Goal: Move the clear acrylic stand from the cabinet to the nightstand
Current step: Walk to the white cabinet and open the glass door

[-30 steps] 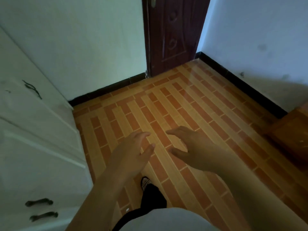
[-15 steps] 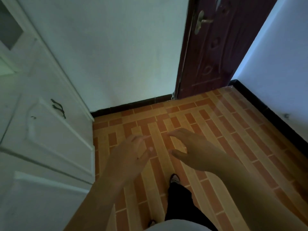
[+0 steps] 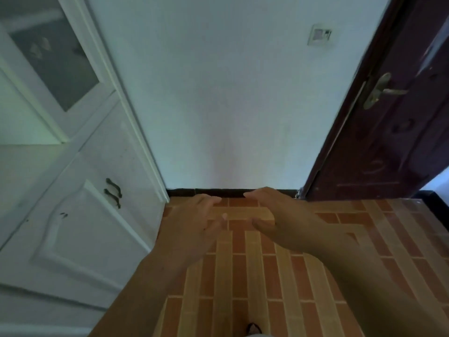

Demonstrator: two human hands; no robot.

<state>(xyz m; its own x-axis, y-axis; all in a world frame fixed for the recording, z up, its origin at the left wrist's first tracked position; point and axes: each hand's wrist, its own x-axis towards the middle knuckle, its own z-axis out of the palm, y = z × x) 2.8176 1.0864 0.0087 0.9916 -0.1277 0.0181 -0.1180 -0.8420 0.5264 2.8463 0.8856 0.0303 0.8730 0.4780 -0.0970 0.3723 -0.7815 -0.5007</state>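
Note:
The white cabinet (image 3: 80,227) stands at the left, with paired dark handles (image 3: 113,192) on its lower doors and a frosted glass door (image 3: 56,66) above. My left hand (image 3: 194,222) and my right hand (image 3: 279,215) hover side by side over the tiled floor, just right of the cabinet. Their fingers are apart and curved toward each other, and I see nothing between them. I cannot make out a clear acrylic stand anywhere. The nightstand is out of view.
A pale wall with a switch plate (image 3: 320,35) faces me. A dark red door (image 3: 388,142) with a brass lever handle (image 3: 379,91) stands at the right. Orange brick-pattern floor (image 3: 243,276) runs to a black skirting. My shoe tip (image 3: 254,328) shows at the bottom.
The view has swung up and to the left. The wooden furniture at the right edge has left the frame, and the cabinet's upper glass door and the door handle have come into view. Both hands keep their pose.

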